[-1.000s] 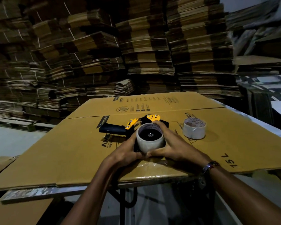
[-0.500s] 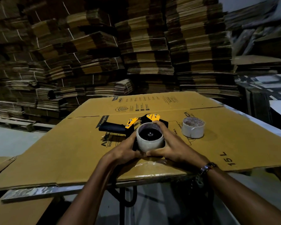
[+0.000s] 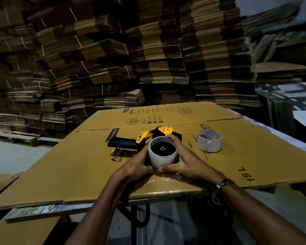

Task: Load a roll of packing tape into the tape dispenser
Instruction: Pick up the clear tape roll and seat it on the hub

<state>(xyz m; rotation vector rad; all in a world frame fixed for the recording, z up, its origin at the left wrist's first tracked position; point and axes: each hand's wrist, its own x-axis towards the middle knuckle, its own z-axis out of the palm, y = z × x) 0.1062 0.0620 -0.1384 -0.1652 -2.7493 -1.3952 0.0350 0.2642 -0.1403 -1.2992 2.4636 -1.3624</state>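
Observation:
A black and yellow tape dispenser (image 3: 143, 137) lies on its side on a flattened cardboard box (image 3: 78, 165), its handle pointing left. A roll of clear packing tape (image 3: 162, 157) sits on the dispenser's hub, whose dark centre shows through the roll's core. My left hand (image 3: 137, 165) grips the roll from the left and near side. My right hand (image 3: 184, 160) grips it from the right, its fingers curled over the far rim. Both thumbs meet at the roll's near side.
A second tape roll (image 3: 209, 140) stands on the cardboard to the right of the dispenser. The cardboard overhangs a table's near edge (image 3: 35, 210). Tall stacks of flattened boxes (image 3: 148, 59) fill the background. A watch is on my right wrist (image 3: 221, 187).
Both hands stay on the roll over the dispenser hub. No clear movement besides a slight shift of the view.

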